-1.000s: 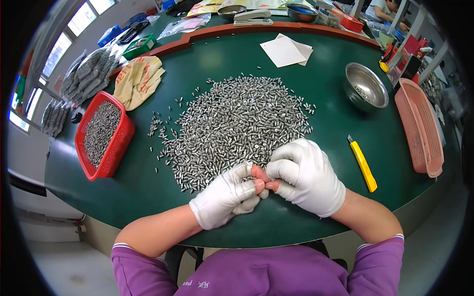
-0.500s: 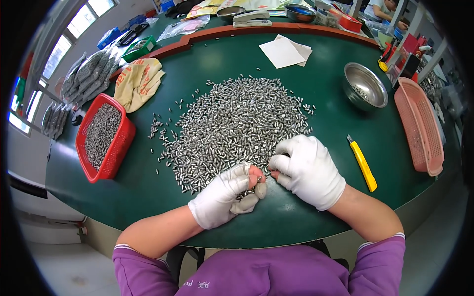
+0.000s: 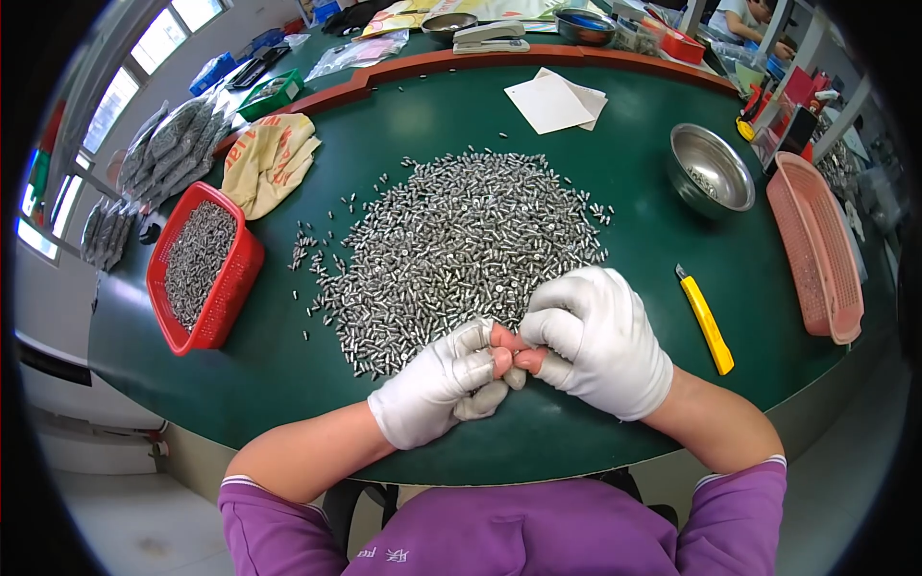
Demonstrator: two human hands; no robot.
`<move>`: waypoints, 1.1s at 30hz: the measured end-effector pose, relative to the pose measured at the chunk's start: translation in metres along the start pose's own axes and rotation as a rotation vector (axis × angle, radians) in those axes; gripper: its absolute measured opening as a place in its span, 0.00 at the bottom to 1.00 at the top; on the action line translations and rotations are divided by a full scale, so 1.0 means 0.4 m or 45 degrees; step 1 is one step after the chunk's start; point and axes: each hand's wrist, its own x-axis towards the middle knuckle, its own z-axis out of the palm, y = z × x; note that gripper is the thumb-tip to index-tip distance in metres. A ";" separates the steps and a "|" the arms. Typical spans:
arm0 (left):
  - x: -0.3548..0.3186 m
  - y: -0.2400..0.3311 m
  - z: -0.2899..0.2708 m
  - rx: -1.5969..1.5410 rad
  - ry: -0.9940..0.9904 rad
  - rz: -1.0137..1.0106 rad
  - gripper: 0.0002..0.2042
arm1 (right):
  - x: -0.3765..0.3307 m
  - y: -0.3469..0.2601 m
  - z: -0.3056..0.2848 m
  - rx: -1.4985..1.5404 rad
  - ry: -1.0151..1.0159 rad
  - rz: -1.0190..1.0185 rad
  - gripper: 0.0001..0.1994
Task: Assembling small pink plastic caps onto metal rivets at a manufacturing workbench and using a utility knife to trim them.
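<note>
A broad heap of small silvery metal pins (image 3: 461,230) covers the middle of the green table. At its near edge my two hands meet, both in white gloves with some bare fingertips. My left hand (image 3: 437,379) is curled, palm inward, its thumb and forefinger pinched together; the pins seen in it a moment ago are now hidden behind the fingers. My right hand (image 3: 600,341) is closed too, thumb and forefinger pressed against the left fingertips. Whatever lies between the touching fingertips is too small and covered to make out.
At left stands a red basket (image 3: 252,259) full of pins, near a cream cloth bag (image 3: 269,163) and grey packed bags (image 3: 178,144). Rightward are a yellow utility knife (image 3: 706,322), a steel bowl (image 3: 720,158) and a pink basket (image 3: 816,250). White cards (image 3: 547,104) lie behind the heap.
My right hand has shifted slightly left, bringing its fingertips from just apart to touching the left ones. My left fingers have closed up, covering the pins that showed in them.
</note>
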 end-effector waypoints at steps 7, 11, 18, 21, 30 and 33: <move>0.000 -0.001 0.006 0.008 0.083 -0.022 0.09 | -0.001 0.011 0.000 0.131 -0.007 0.101 0.08; 0.003 -0.005 0.000 -0.014 0.032 0.002 0.08 | 0.002 0.029 -0.005 0.023 -0.135 0.152 0.07; 0.002 -0.010 0.000 0.027 0.080 0.047 0.12 | 0.000 0.019 0.017 -0.092 -0.302 0.059 0.06; -0.001 -0.003 -0.001 0.008 0.068 0.008 0.11 | -0.001 0.019 0.018 -0.146 -0.280 0.025 0.05; -0.004 0.000 -0.004 -0.044 -0.004 0.057 0.11 | -0.009 0.013 0.009 -0.149 -0.409 0.163 0.06; -0.001 -0.005 -0.010 -0.035 -0.047 0.048 0.10 | -0.008 0.012 0.007 -0.016 -0.277 0.236 0.06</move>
